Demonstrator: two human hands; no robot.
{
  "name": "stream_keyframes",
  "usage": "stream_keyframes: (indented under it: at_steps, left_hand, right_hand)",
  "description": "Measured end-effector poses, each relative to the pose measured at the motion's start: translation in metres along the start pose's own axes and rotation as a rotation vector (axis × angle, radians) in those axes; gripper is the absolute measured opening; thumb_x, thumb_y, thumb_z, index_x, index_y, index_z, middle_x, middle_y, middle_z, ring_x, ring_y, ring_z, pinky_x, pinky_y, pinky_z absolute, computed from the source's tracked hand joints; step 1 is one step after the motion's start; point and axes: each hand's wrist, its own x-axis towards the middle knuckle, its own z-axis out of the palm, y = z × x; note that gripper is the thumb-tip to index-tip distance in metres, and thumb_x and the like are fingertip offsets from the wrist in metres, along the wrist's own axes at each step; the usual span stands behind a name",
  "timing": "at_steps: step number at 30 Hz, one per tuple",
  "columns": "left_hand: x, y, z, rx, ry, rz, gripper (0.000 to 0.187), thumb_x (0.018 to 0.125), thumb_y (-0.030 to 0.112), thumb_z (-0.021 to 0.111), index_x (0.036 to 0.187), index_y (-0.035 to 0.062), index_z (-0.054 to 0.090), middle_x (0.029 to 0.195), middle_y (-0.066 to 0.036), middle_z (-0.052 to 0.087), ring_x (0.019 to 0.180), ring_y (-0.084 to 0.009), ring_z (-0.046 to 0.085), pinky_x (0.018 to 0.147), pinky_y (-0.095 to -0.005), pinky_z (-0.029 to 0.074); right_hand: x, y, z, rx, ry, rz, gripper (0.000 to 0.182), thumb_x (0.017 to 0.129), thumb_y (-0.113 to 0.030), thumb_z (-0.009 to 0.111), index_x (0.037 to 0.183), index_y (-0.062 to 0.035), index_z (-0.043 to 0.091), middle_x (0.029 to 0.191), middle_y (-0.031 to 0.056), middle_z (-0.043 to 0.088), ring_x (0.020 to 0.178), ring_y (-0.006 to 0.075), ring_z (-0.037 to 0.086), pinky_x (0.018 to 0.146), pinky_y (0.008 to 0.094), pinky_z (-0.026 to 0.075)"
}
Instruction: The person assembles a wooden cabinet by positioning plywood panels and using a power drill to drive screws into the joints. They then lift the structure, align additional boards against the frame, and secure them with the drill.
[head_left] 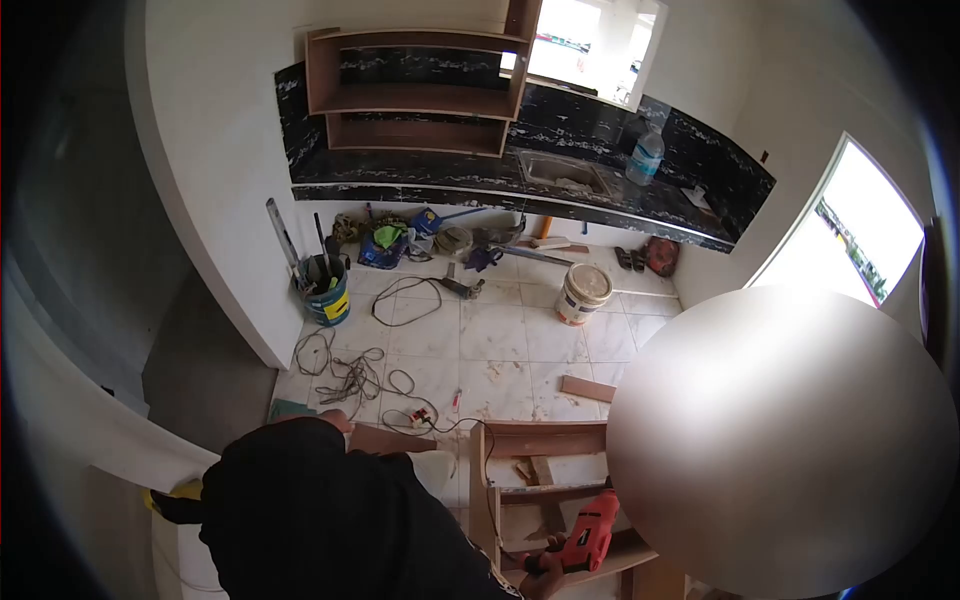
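At the bottom edge, my right hand is wrapped round the handle of a red power tool, which lies over the wooden shelf unit on the floor. My left hand shows only in part beyond the black clothing, beside a flat brown board; its fingers are too hidden to read. A dark cord runs across the tiles to the shelf unit and the tool. Loose wood pieces lie inside the unit.
A white pail, a tool bucket, an angle grinder and tangled cables stand or lie on the tiles. Behind are a black counter with a sink and a wooden shelf. A large blurred patch hides the right side.
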Motion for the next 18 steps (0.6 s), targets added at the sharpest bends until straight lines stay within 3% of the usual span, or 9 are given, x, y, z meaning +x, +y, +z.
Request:
stream_keyframes:
  at_steps: [2,5,6,9,11,14,15,17,18]
  left_hand:
    - [-0.088,0.036,0.000,-0.249,-0.082,-0.198,0.034,0.105,0.031,0.055,0.103,0.0034,0.074,0.097,-0.013,0.075,0.077,-0.0256,0.072,0.064,-0.0414,0.056]
    - [-0.109,0.054,0.004,-0.441,-0.205,-0.134,0.032,0.104,0.029,0.053,0.109,0.0044,0.073,0.099,-0.011,0.076,0.079,-0.0245,0.072,0.066,-0.0412,0.057]
    - [-0.107,0.059,0.000,-0.513,-0.229,-0.082,0.031,0.104,0.028,0.053,0.111,0.0048,0.072,0.100,-0.011,0.076,0.080,-0.0242,0.072,0.067,-0.0411,0.058]
    - [-0.096,0.055,-0.023,-0.688,-0.221,0.004,0.032,0.104,0.026,0.052,0.118,0.0058,0.071,0.102,-0.010,0.076,0.082,-0.0232,0.073,0.070,-0.0409,0.059]
    - [-0.090,0.034,-0.040,-0.743,-0.141,-0.022,0.033,0.103,0.024,0.051,0.122,0.0065,0.071,0.103,-0.009,0.076,0.083,-0.0225,0.074,0.071,-0.0407,0.059]
    - [-0.068,-0.027,-0.046,-0.763,0.003,-0.121,0.030,0.103,0.020,0.053,0.121,0.0061,0.071,0.102,-0.009,0.076,0.080,-0.0211,0.073,0.067,-0.0392,0.059]
    - [-0.064,-0.053,-0.047,-0.846,0.089,-0.208,0.026,0.099,0.017,0.060,0.117,0.0048,0.073,0.087,-0.009,0.073,0.066,-0.0223,0.068,0.060,-0.0355,0.054]
    - [-0.055,-0.115,-0.054,-0.861,0.019,-0.302,0.026,0.098,0.016,0.061,0.118,0.0049,0.073,0.092,-0.009,0.073,0.066,-0.0230,0.067,0.058,-0.0352,0.053]
    - [-0.052,-0.151,-0.053,-0.712,0.014,-0.197,0.025,0.097,0.015,0.062,0.117,0.0046,0.073,0.091,-0.009,0.073,0.065,-0.0219,0.066,0.056,-0.0341,0.052]
  right_hand:
    - [0.003,-0.025,0.010,-0.019,-0.040,-0.021,0.026,0.083,-0.019,0.062,0.104,-0.0100,0.049,0.095,0.0047,0.053,0.083,0.0187,0.050,0.070,0.0362,0.045]
    - [0.005,-0.039,0.032,-0.027,-0.089,-0.029,0.057,0.077,-0.005,0.065,0.133,-0.0071,0.057,0.121,0.0072,0.066,0.103,0.0202,0.064,0.078,0.0354,0.054]
    - [0.008,-0.032,0.046,-0.165,-0.038,-0.181,0.050,0.072,-0.008,0.074,0.120,-0.0088,0.061,0.117,0.0094,0.065,0.100,0.0203,0.062,0.081,0.0362,0.052]
    - [0.001,-0.019,0.074,-0.814,-0.380,-1.035,0.051,0.062,-0.008,0.082,0.107,-0.0111,0.059,0.116,0.0140,0.064,0.101,0.0221,0.061,0.084,0.0385,0.051]
    - [0.020,-0.014,0.091,-0.753,-0.378,-0.882,0.054,0.058,-0.005,0.078,0.107,-0.0075,0.056,0.113,0.0155,0.064,0.090,0.0223,0.063,0.076,0.0362,0.053]
    - [0.030,0.024,0.121,-0.064,0.072,-0.034,0.047,0.062,-0.005,0.068,0.108,-0.0022,0.061,0.100,0.0110,0.064,0.077,0.0200,0.061,0.068,0.0321,0.051]
    - [0.031,0.025,0.136,-0.016,0.129,0.002,0.044,0.062,-0.005,0.068,0.106,-0.0019,0.062,0.095,0.0100,0.063,0.073,0.0190,0.060,0.065,0.0307,0.050]
    - [0.037,0.025,0.166,-0.025,0.219,-0.022,0.047,0.063,-0.006,0.058,0.109,0.0029,0.065,0.089,0.0077,0.062,0.066,0.0173,0.055,0.062,0.0290,0.048]
    - [0.043,0.027,0.176,0.001,0.257,-0.035,0.045,0.064,-0.006,0.058,0.108,0.0032,0.065,0.085,0.0070,0.061,0.067,0.0174,0.056,0.062,0.0293,0.048]
